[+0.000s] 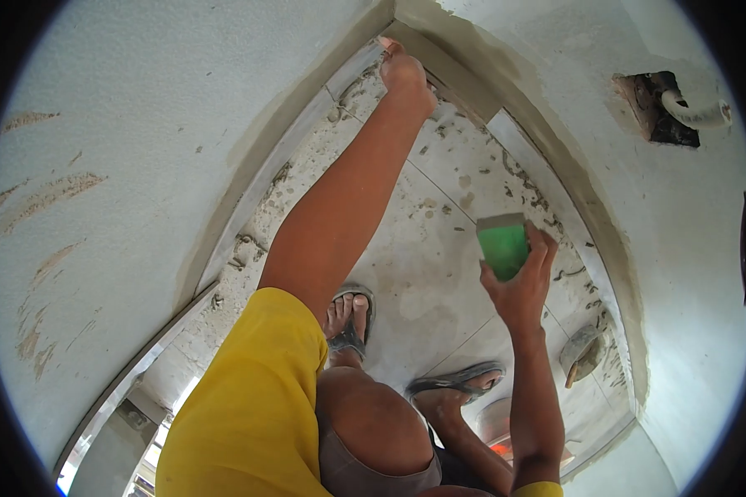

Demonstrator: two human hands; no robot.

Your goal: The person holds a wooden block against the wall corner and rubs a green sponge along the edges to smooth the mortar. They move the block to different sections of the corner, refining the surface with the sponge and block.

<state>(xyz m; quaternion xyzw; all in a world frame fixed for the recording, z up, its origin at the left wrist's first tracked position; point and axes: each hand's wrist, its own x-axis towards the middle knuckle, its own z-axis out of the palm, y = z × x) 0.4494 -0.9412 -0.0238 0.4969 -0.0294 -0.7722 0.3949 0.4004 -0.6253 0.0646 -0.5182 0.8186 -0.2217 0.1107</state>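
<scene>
My left hand (404,73) reaches to the far corner, where the two walls meet. It rests against the skirting tile strip (460,79) at the foot of the right wall, its fingers partly hidden but looking spread. In my right hand (519,290) is a green sponge (502,247) with a grey far face, gripped between thumb and fingers. The sponge is held above the tiled floor (414,248), near the right wall's skirting, and seems apart from it.
Mortar crumbs litter the floor along both skirtings. A mortar-caked tool (583,354) with a short wooden handle lies at the right. An opening in the right wall (656,108) holds a white conduit (695,112). My sandalled feet (350,319) stand on the floor.
</scene>
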